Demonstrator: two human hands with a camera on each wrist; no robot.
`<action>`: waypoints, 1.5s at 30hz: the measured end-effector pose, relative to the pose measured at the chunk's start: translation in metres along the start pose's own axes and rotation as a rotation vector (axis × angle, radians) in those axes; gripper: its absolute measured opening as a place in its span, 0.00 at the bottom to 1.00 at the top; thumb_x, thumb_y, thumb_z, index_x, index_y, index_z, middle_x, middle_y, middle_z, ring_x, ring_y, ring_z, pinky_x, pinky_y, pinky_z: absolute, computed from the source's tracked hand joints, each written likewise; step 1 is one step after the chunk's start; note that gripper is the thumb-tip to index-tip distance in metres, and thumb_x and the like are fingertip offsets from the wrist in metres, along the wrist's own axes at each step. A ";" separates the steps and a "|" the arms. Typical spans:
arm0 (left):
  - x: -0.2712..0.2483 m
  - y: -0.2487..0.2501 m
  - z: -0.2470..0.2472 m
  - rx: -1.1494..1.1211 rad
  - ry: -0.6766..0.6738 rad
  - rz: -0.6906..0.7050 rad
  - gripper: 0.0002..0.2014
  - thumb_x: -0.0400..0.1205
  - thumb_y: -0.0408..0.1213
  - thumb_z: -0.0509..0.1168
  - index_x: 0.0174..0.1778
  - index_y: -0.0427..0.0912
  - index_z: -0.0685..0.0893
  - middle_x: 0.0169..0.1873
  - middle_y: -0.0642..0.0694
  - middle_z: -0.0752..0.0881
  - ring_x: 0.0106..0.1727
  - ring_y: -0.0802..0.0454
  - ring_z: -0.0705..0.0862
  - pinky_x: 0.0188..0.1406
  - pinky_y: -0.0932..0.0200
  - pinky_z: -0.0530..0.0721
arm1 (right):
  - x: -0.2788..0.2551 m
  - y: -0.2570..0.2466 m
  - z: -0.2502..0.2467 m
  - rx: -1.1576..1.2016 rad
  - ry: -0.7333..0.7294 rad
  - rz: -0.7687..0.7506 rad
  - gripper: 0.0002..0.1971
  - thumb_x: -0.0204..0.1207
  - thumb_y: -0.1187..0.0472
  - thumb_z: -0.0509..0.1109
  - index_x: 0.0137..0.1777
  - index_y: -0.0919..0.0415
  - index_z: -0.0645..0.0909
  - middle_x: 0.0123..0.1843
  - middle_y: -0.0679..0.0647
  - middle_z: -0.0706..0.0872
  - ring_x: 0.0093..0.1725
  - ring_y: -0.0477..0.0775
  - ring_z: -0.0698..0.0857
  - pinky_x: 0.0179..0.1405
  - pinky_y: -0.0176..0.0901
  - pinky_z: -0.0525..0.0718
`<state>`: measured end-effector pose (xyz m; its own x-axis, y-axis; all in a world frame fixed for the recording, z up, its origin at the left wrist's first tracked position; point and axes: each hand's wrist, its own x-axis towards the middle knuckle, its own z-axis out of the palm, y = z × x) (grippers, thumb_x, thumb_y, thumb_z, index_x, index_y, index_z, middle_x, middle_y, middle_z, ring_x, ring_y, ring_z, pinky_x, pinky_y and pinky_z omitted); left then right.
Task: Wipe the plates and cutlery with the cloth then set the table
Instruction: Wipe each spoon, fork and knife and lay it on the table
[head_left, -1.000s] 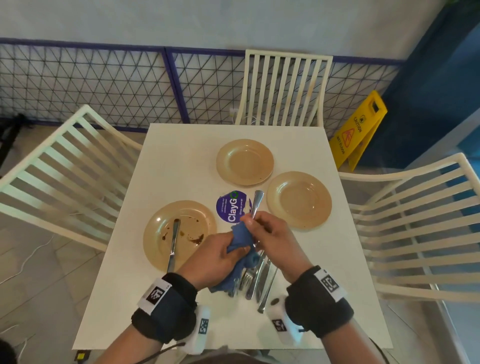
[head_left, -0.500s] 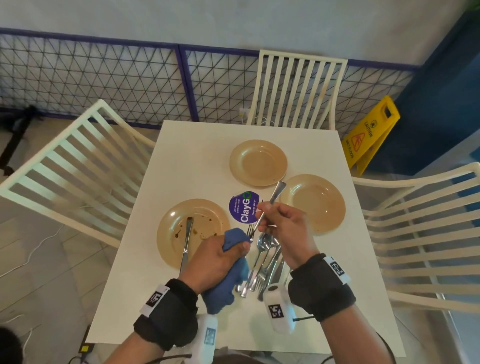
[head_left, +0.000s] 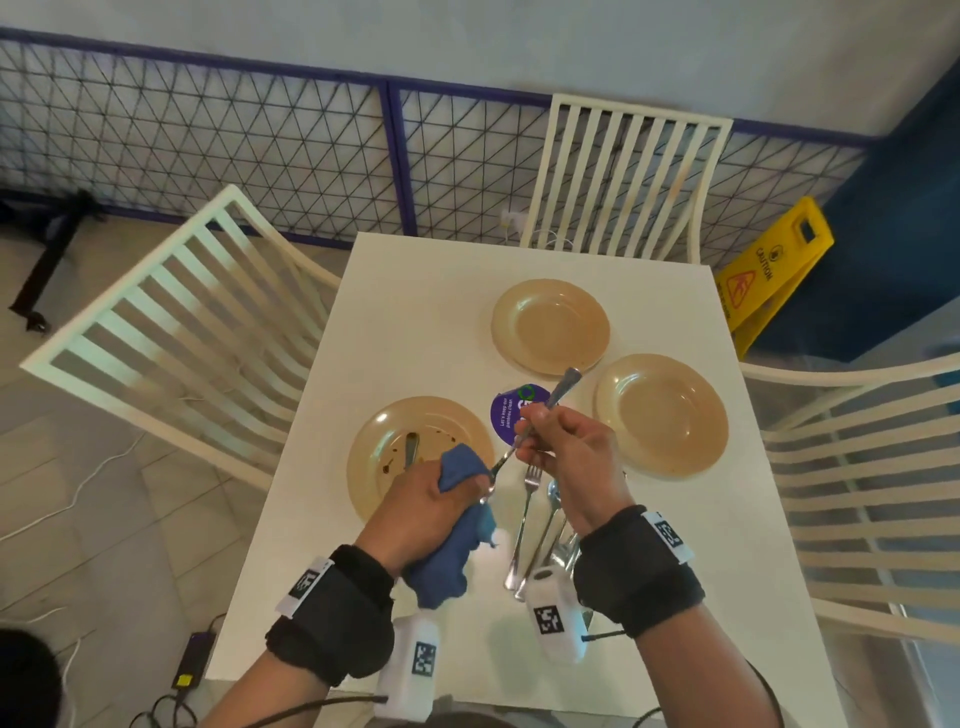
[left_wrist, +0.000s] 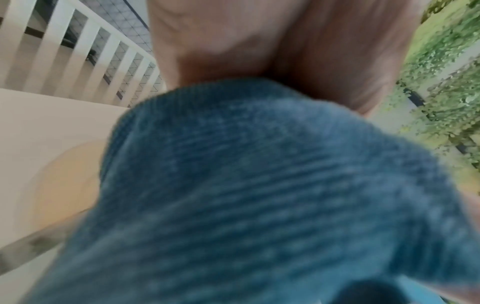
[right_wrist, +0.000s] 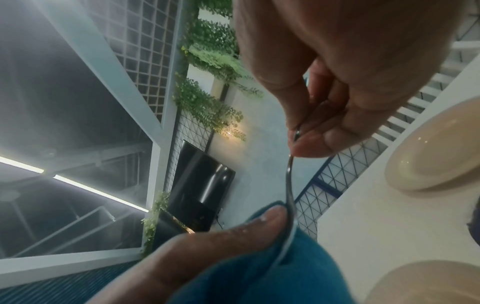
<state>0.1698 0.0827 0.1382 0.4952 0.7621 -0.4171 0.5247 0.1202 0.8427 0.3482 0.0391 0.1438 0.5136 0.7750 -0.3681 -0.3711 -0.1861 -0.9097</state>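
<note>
1. Three white slatted chairs (head_left: 171, 332) stand round the white square table (head_left: 415, 312).
2. Three tan plates: the soiled plate (head_left: 384, 441) at left carries one utensil (head_left: 411, 451); two clean ones lie further right.
3. The left hand (head_left: 415, 512) grips a bunched blue cloth (head_left: 452, 551), its thumb pressing the cloth round the lower end of a piece of cutlery (head_left: 540, 415).
4. The right hand (head_left: 571, 457) pinches that piece's handle.
5. A fork (head_left: 524, 514) and more cutlery lie below.
6. A yellow caution sign (head_left: 769, 270) stands at right.
</note>
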 end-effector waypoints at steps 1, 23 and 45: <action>-0.001 -0.003 -0.002 -0.009 -0.003 -0.005 0.18 0.84 0.48 0.67 0.40 0.34 0.85 0.33 0.40 0.90 0.35 0.42 0.88 0.42 0.46 0.86 | 0.003 0.001 0.003 0.003 0.004 0.005 0.10 0.84 0.65 0.69 0.47 0.71 0.88 0.34 0.57 0.87 0.33 0.52 0.82 0.38 0.41 0.87; 0.003 -0.093 -0.108 -0.096 0.265 -0.202 0.13 0.85 0.47 0.67 0.49 0.40 0.87 0.41 0.41 0.92 0.47 0.47 0.91 0.53 0.52 0.86 | 0.049 0.151 -0.026 -0.657 0.173 0.464 0.06 0.74 0.64 0.80 0.38 0.65 0.88 0.37 0.64 0.92 0.33 0.57 0.89 0.40 0.48 0.93; -0.002 -0.110 -0.090 -0.052 0.260 -0.189 0.12 0.88 0.46 0.63 0.53 0.39 0.82 0.43 0.43 0.87 0.47 0.50 0.87 0.52 0.58 0.80 | 0.047 0.179 0.113 -1.309 -0.315 0.300 0.16 0.82 0.49 0.66 0.48 0.61 0.88 0.45 0.56 0.90 0.42 0.56 0.85 0.40 0.43 0.79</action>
<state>0.0486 0.1251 0.0767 0.1950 0.8595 -0.4724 0.5514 0.3023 0.7775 0.2185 0.1098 -0.0150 0.2840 0.6748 -0.6812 0.6458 -0.6597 -0.3844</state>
